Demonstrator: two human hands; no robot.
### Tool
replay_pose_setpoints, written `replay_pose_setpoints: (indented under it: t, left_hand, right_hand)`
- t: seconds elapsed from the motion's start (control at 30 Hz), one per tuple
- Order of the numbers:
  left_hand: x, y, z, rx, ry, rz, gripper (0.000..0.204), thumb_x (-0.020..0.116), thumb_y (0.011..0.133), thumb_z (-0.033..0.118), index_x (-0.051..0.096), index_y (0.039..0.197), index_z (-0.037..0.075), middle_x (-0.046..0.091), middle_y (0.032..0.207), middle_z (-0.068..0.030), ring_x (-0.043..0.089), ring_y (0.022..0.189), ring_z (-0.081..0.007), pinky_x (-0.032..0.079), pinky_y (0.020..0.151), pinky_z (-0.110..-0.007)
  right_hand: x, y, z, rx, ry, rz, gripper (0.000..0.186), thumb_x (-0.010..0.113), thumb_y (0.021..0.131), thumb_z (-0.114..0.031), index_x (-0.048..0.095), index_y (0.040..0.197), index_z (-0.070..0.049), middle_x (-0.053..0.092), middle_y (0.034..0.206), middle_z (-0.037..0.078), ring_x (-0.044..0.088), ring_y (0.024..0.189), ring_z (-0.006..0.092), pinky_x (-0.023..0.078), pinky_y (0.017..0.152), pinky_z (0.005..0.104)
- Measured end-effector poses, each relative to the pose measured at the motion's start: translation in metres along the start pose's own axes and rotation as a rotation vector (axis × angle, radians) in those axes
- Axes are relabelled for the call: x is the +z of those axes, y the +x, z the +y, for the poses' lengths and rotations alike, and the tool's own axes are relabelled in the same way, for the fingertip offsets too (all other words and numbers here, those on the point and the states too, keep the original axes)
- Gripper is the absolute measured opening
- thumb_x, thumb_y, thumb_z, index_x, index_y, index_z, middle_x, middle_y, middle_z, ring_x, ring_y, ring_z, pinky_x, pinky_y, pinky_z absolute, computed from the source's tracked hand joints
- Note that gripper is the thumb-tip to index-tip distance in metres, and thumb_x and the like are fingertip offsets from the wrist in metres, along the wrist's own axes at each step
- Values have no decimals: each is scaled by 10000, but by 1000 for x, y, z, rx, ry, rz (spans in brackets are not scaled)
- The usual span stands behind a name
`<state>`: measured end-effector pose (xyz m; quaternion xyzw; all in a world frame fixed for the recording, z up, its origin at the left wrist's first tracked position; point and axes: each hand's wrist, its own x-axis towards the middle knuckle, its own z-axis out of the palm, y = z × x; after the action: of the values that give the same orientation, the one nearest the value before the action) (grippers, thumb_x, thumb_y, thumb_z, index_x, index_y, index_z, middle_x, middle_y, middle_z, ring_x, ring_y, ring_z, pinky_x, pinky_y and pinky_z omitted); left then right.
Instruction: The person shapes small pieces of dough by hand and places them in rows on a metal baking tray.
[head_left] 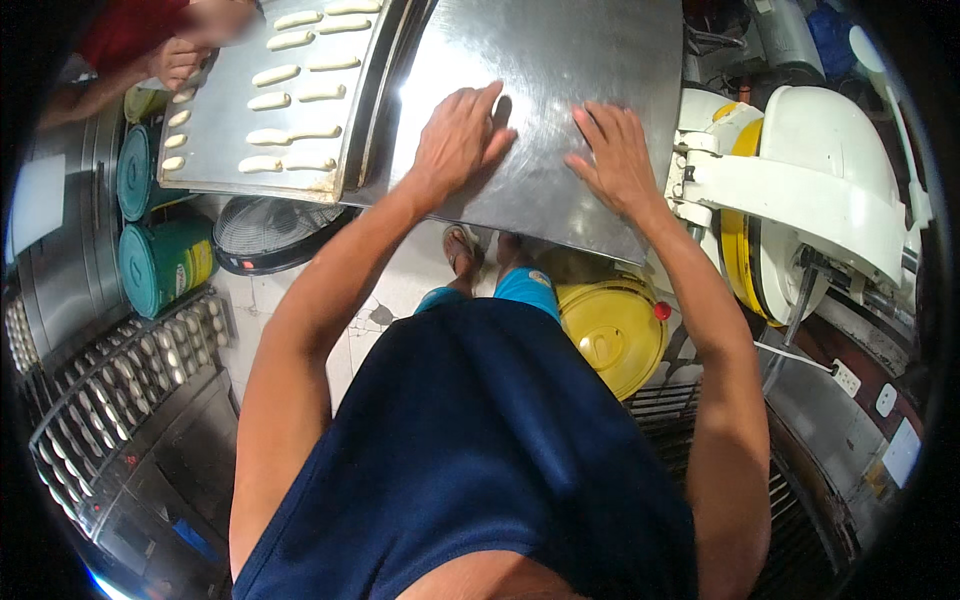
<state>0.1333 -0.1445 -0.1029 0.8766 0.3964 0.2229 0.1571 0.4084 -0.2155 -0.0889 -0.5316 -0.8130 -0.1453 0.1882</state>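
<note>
Over the stainless steel table (560, 50), both my hands are spread and hold nothing. My left hand (458, 135) is at the left part of the tabletop, fingers stretched forward and thumb apart, with its shadow close beside it. To its right, my right hand (614, 155) has its fingers apart, close to the table's right edge. Whether the palms touch the steel I cannot tell. Left of my left hand lies a metal baking tray (215, 115) with several pale, finger-shaped dough pieces (275, 75) set in rows.
Another person's hand (180, 62) is at the tray's far left edge. A white machine with a yellow ring (835, 170) stands right of the table. Below are a yellow lidded bucket (610, 335), a round fan (270, 228) and green drums (150, 265). A rack of dough pieces (120, 390) stands lower left.
</note>
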Motion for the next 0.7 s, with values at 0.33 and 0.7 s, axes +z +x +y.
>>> replay_pose_setpoints:
  t: [0.33,0.7]
  left_hand:
    - [17,58,-22,211,-162,14,168,648,963,180,622,1118,120,696,789,-134,689,738,-370,531,688,-497]
    - [4,19,-9,-25,-14,-143,688,672,983,524,484,1490,99,746,1051,-131,720,996,-296,587,822,-426]
  right_hand:
    - [24,16,0,205,214,-236,393,697,976,-313,659,1314,-116,696,819,64,647,757,260,443,834,406]
    - [-1,-11,-8,11,194,-54,484,718,931,-413,644,1319,-133,717,1103,88,640,1066,257,462,821,432]
